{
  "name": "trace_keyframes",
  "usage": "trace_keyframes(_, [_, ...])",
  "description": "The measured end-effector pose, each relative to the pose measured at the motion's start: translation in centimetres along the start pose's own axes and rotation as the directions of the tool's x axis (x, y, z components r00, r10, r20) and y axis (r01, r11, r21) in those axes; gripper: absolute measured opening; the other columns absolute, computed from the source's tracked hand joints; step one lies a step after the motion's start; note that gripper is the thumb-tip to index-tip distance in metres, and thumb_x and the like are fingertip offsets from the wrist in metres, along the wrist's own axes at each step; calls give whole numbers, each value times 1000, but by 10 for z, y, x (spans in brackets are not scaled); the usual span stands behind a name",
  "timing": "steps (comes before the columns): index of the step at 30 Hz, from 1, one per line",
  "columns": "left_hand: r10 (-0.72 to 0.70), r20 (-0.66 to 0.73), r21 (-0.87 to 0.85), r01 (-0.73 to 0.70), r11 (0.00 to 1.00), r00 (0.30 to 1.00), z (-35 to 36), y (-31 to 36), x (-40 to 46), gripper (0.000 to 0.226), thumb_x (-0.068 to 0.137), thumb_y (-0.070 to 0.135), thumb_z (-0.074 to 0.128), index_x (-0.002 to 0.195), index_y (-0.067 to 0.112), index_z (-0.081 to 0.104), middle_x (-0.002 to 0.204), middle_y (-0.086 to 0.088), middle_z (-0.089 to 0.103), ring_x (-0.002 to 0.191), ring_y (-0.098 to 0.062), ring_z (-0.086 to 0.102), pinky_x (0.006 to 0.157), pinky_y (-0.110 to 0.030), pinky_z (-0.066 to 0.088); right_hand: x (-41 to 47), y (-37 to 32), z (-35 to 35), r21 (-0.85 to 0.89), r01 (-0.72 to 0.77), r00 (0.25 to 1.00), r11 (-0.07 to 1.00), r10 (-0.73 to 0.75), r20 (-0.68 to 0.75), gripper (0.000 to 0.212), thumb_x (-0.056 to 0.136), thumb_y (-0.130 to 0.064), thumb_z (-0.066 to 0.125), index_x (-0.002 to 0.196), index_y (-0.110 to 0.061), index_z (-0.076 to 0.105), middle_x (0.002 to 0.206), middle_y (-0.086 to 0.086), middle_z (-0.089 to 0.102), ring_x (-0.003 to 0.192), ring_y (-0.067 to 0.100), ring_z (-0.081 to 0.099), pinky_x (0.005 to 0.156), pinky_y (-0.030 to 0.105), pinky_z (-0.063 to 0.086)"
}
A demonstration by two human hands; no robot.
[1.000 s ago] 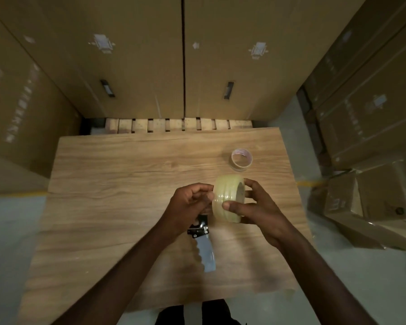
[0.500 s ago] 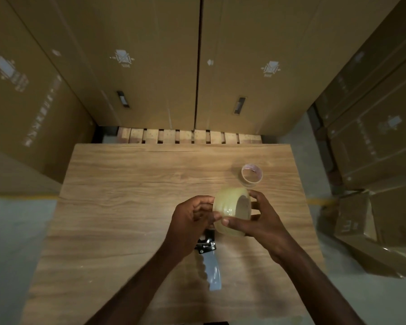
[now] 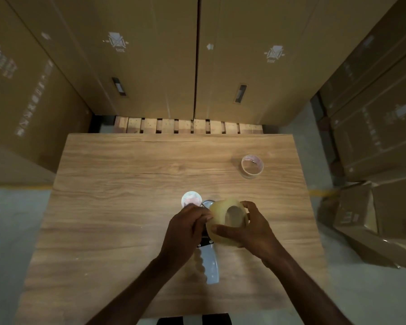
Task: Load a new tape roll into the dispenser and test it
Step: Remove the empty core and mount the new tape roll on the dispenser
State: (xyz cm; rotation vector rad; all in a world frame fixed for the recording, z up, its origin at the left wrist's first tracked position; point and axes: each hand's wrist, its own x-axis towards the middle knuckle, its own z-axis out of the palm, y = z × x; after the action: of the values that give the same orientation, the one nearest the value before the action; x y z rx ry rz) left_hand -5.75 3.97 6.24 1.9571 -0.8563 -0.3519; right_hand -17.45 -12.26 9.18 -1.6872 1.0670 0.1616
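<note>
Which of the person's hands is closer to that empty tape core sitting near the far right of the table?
Right. The right hand lies below the empty core, slightly left; the left hand sits farther left.

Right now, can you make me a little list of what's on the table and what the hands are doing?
Table: wooden table
New tape roll: clear, full roll, held above the table
Right hand: right hand grips the roll
Left hand: left hand fingers at the roll's edge
Dispenser: dispenser lies under the hands, handle toward the person
Empty core: empty core far right, lying flat
Loaded yet: no
</note>
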Motion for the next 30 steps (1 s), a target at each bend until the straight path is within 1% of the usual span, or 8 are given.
trace_keyframes(2, [-99, 26, -97, 101, 990, 995, 9, -5, -7, 12, 95, 8, 65, 95, 15, 75, 83, 7, 75, 77, -4, 70, 69, -12, 52, 7, 13, 6, -175, 41, 997, 984, -52, -58, 105, 38, -74, 93, 127, -37, 51, 117, -11, 63, 101, 7, 63, 80, 39, 62])
trace_keyframes(4, [-269, 81, -245, 281, 928, 960, 17, -8, -11, 9, 94, 5, 66, 93, 9, 74, 75, -1, 76, 66, -11, 72, 62, -21, 58, 16, 22, 12, -340, 93, 991, 936, -119, -56, 113, 33, -86, 85, 128, -35, 51, 120, -11, 59, 101, 9, 59, 76, 33, 57])
trace_keyframes(6, [-468, 173, -433, 494, 754, 866, 19, -16, -10, 12, 92, -3, 66, 91, 4, 75, 75, -12, 76, 63, -22, 75, 58, -32, 60, 27, 28, 19, -496, 151, 982, 855, -187, -23, 122, 31, -97, 73, 132, -33, 51, 122, -11, 54, 99, 11, 56, 69, 29, 51])
trace_keyframes(10, [-666, 336, -575, 705, 415, 666, 18, -34, -1, 9, 90, -1, 68, 94, -1, 76, 95, -26, 76, 86, -39, 76, 76, -39, 63, 44, 21, 29, -575, 205, 957, 792, -286, -52, 120, 37, -82, 86, 138, -32, 43, 119, -1, 56, 100, 25, 62, 69, 37, 55])
trace_keyframes(14, [-747, 430, -620, 767, 165, 508, 17, -47, 13, 27, 91, 17, 72, 105, -7, 73, 101, -24, 76, 93, -34, 76, 83, -39, 62, 60, 10, 36, -657, 285, 927, 698, -376, 2, 121, 48, -85, 82, 147, -27, 43, 125, 3, 56, 106, 29, 60, 75, 42, 59])
trace_keyframes(21, [-817, 523, -630, 755, -182, 240, 20, -51, 23, 8, 91, -4, 65, 95, 0, 70, 69, -8, 76, 63, -18, 73, 53, -25, 60, 71, -4, 38, -707, 380, 913, 596, -364, 183, 119, 55, -72, 87, 155, -30, 37, 133, 2, 50, 115, 27, 50, 73, 40, 55])
trace_keyframes(25, [-837, 523, -627, 737, -251, 161, 19, -53, 21, 10, 88, -10, 65, 97, -7, 67, 75, -17, 74, 76, -26, 69, 49, -25, 59, 73, -5, 40, -726, 397, 908, 561, -355, 223, 126, 55, -72, 87, 160, -30, 32, 137, 2, 49, 117, 27, 49, 72, 40, 56])
trace_keyframes(30, [-898, 427, -586, 789, -186, 105, 23, -48, 21, 18, 84, -9, 71, 101, -11, 66, 79, -22, 73, 68, -27, 72, 45, -26, 57, 76, 3, 41, -673, 409, 911, 617, -322, 259, 136, 52, -66, 93, 164, -28, 25, 147, 0, 48, 125, 26, 48, 83, 42, 56])
